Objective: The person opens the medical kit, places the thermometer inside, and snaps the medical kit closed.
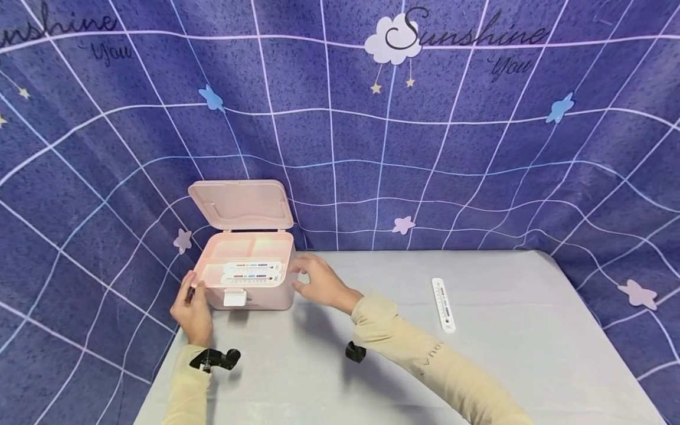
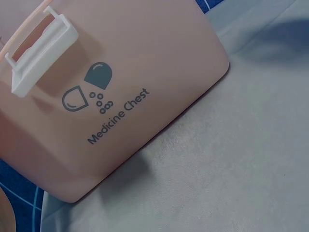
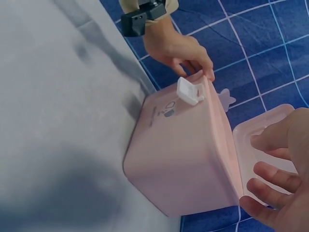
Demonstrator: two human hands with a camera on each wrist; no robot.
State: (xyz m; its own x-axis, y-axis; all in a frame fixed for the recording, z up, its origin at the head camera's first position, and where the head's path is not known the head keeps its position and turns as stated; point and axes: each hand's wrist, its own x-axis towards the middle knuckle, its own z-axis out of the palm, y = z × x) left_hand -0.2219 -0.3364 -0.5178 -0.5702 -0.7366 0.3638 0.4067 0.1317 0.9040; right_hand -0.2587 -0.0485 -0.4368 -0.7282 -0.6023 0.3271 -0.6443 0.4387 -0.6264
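Note:
A pink medicine chest (image 1: 249, 298) stands at the left of the table, its lid (image 1: 241, 203) raised and white latch (image 1: 235, 297) hanging at the front. Two white strip thermometers (image 1: 249, 277) with coloured scales lie side by side in its front compartment. At the chest's front left corner my left hand (image 1: 193, 313) holds the rim between thumb and fingers. My right hand (image 1: 324, 283) is beside the right wall, fingers apart and loosely bent, with nothing in them; in the right wrist view its fingertips are near the rim. Another thermometer (image 1: 443, 305) lies on the table, further right.
Grey-white cloth covers the table (image 1: 510, 366). A blue gridded curtain (image 1: 361, 141) hangs behind it and at both sides. Divided compartments (image 1: 271, 248) fill the rear of the chest. Black wrist mounts (image 1: 215, 359) stick out from the sleeves.

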